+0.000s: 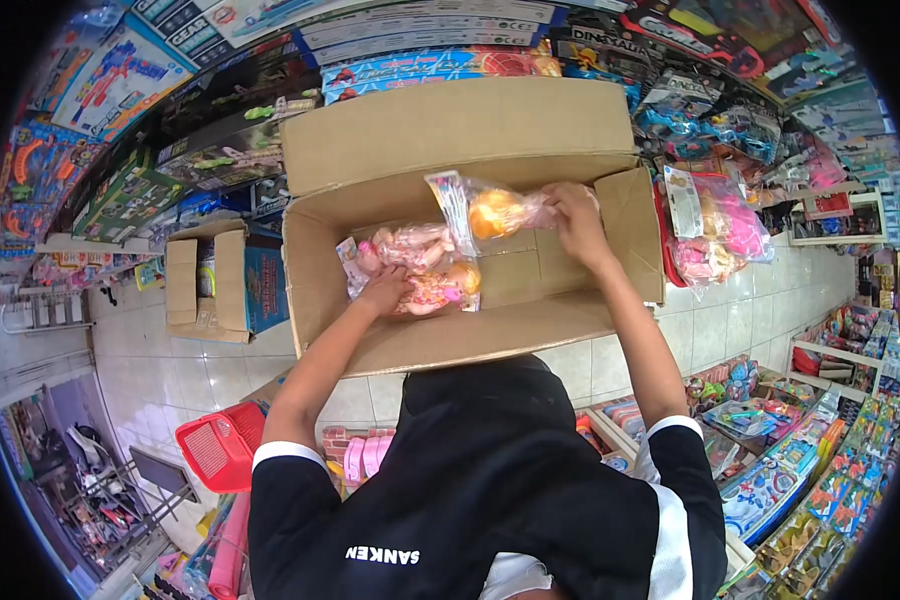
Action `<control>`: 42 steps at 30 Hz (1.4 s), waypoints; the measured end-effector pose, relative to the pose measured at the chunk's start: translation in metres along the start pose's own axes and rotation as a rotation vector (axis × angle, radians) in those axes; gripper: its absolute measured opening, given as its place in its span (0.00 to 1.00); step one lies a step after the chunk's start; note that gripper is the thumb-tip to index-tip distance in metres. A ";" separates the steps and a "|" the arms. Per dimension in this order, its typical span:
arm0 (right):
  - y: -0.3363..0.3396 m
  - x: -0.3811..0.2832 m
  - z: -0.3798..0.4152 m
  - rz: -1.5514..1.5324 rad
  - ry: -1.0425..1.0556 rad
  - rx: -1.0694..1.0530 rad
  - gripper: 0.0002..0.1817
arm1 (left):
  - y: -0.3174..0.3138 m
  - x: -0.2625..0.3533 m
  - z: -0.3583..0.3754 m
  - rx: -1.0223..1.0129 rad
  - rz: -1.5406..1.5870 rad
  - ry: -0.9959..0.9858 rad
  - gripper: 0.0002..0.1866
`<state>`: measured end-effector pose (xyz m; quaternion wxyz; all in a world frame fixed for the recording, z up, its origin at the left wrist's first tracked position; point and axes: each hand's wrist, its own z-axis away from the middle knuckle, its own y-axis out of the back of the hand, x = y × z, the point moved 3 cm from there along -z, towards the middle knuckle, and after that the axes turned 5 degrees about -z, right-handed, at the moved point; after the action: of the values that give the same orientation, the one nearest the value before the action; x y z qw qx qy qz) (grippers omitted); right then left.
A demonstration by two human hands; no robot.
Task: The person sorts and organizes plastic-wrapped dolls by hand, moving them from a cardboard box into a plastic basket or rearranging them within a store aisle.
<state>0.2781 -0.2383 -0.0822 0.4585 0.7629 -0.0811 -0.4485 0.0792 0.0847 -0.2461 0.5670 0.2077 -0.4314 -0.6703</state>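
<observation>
1. Handling bagged dolls over an open carton seems, in the head view, to be the step in hand: the right hand has its fingers pinched round one end of a bagged doll, whose orange hair and header card point left.
2. The left hand lies across a bagged pair in the carton's left half; whether its fingers grip the plastic or only rest there, I cannot tell.
3. The next move, I judge, calls for a firm pinch on slick wrap and care not to snag the card.
4. Counted: one carton, one doll at the right hand, apparently two at the left, the shiny wrap blurring them together.
5. Outside the carton: one small box to the left and one red basket nearer the person.
</observation>
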 end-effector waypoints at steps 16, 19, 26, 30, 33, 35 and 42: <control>0.157 0.024 0.067 -0.924 0.097 0.843 0.26 | 0.161 0.076 0.132 0.616 0.685 0.331 0.08; 0.149 0.056 0.076 -1.427 -0.017 0.707 0.33 | 0.152 0.081 0.155 0.849 0.893 0.377 0.07; 0.125 0.032 0.103 -1.865 -0.285 0.726 0.39 | 0.162 0.126 0.188 1.417 1.297 0.258 0.11; 0.114 0.011 0.134 -1.301 0.122 0.349 0.40 | 0.150 0.142 0.192 1.514 1.367 0.189 0.13; 0.103 -0.008 0.168 -1.259 -0.068 0.384 0.21 | 0.135 0.153 0.204 1.514 1.392 0.187 0.14; 0.089 0.003 0.187 -1.363 -0.262 0.447 0.16 | 0.118 0.164 0.210 1.510 1.473 0.162 0.14; 0.096 -0.046 0.263 -1.314 -0.680 0.661 0.16 | 0.062 0.195 0.198 1.360 1.694 0.073 0.12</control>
<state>0.0791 -0.4330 -0.0268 -0.1976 0.5729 0.1202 -0.7863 -0.0895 -0.0301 -0.0478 0.6239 0.1330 -0.6984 0.3246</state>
